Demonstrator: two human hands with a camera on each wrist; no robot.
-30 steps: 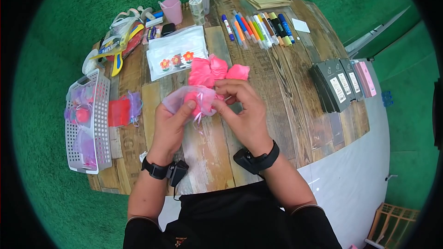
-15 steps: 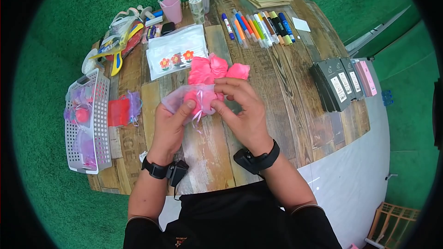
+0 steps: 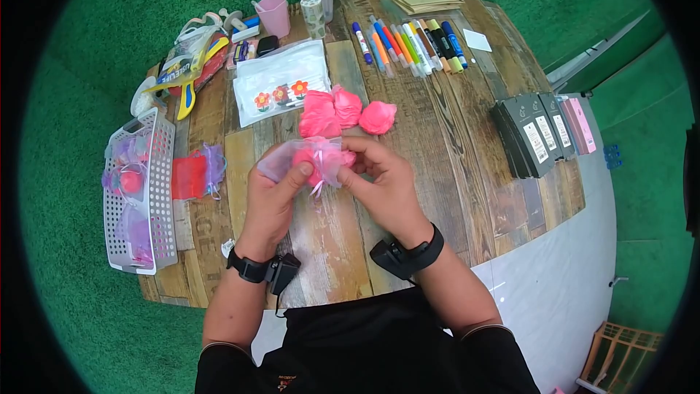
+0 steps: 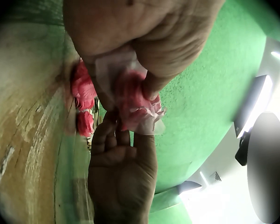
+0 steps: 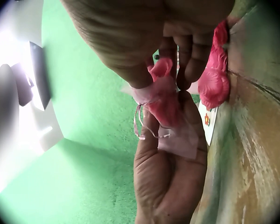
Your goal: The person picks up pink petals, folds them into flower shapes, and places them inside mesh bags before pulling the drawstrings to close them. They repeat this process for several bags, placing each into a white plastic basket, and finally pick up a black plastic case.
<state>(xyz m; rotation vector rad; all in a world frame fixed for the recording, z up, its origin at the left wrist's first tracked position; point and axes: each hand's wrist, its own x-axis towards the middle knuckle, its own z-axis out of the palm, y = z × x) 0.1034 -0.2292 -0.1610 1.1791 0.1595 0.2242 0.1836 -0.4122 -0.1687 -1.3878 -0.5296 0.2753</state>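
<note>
A sheer pale pink pouch [image 3: 273, 163] with thin ribbon ties is held up between both hands, pink petal-like material [image 5: 164, 108] showing through it. The left hand [image 3: 271, 201] grips the pouch's left side, thumb in front. At its right side, the right hand [image 3: 385, 186] pinches the pouch near its mouth, where some pink material [image 5: 161, 68] sticks out in the right wrist view. Just beyond the hands, several pink flower-like pieces [image 3: 347, 106] lie on the wooden table [image 3: 437, 175], one of them [image 3: 378, 117] slightly apart.
At the left stand a white basket [image 3: 162, 197] of small pouches and, beside it, a red pouch [image 3: 189, 177]. Behind are a clear flower-printed packet [image 3: 251, 76], a pink cup [image 3: 274, 17] and a row of markers [image 3: 415, 47]. Black boxes [image 3: 521, 138] stand at the right.
The right hand's fingers have drawn down and in closer to the pouch, uncovering more of the separate pink piece. The left hand keeps its grip almost unmoved.
</note>
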